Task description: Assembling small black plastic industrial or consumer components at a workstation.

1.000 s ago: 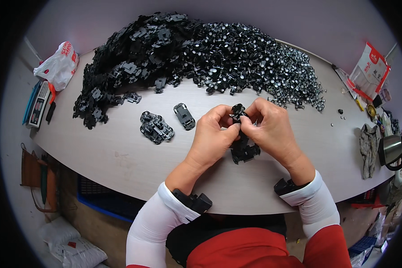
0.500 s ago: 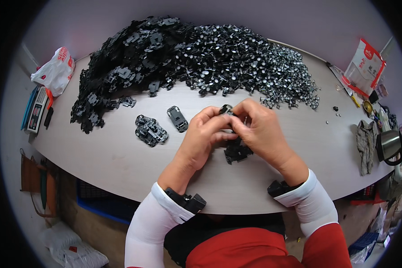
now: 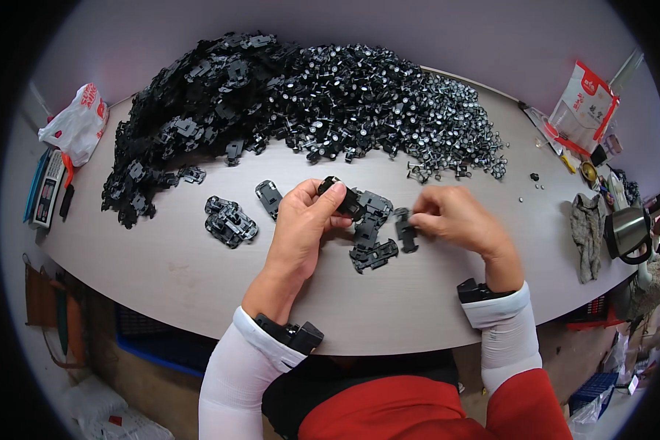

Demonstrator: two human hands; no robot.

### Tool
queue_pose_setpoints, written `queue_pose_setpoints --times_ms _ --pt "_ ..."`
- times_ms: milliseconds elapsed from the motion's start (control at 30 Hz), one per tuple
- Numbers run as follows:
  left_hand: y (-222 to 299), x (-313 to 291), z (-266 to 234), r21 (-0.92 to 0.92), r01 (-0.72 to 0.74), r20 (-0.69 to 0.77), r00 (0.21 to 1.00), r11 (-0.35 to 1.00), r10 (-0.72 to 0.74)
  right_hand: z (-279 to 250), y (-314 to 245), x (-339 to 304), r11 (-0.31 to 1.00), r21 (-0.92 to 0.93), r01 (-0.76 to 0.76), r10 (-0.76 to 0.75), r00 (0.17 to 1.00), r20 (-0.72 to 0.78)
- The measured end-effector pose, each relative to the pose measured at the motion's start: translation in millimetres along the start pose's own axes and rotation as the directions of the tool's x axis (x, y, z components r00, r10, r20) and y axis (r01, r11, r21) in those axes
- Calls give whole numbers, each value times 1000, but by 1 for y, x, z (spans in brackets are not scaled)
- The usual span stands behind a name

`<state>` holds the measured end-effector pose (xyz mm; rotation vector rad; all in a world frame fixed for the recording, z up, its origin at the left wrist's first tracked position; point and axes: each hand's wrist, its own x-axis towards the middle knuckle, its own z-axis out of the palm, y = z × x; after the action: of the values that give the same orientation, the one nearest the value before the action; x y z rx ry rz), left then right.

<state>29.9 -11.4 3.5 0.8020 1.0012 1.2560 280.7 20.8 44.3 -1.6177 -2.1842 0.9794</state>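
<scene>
A black part [image 3: 342, 196] sits pinched between the left hand's [image 3: 304, 224] thumb and curled fingers. The right hand [image 3: 458, 218] pinches another part [image 3: 405, 229] at its fingertips. Between them lie loose parts [image 3: 370, 238] on the table [image 3: 418, 308].

I saw even, soft light from above, with only faint shadows under my hands; the table [image 3: 161, 271] looked bright and sharp at the centre, while the fisheye bent its edge and blackened the corners
</scene>
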Motion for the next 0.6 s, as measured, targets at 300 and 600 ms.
queue_pose_setpoints --times_ms 300,600 --pt "1 -1 4 -53 18 -24 1000 998 -20 3 21 30 965 -234 119 -211 884 -418" --pt "3 -2 -1 -41 63 27 998 997 -62 1 30 37 995 0 104 -95 911 -401"
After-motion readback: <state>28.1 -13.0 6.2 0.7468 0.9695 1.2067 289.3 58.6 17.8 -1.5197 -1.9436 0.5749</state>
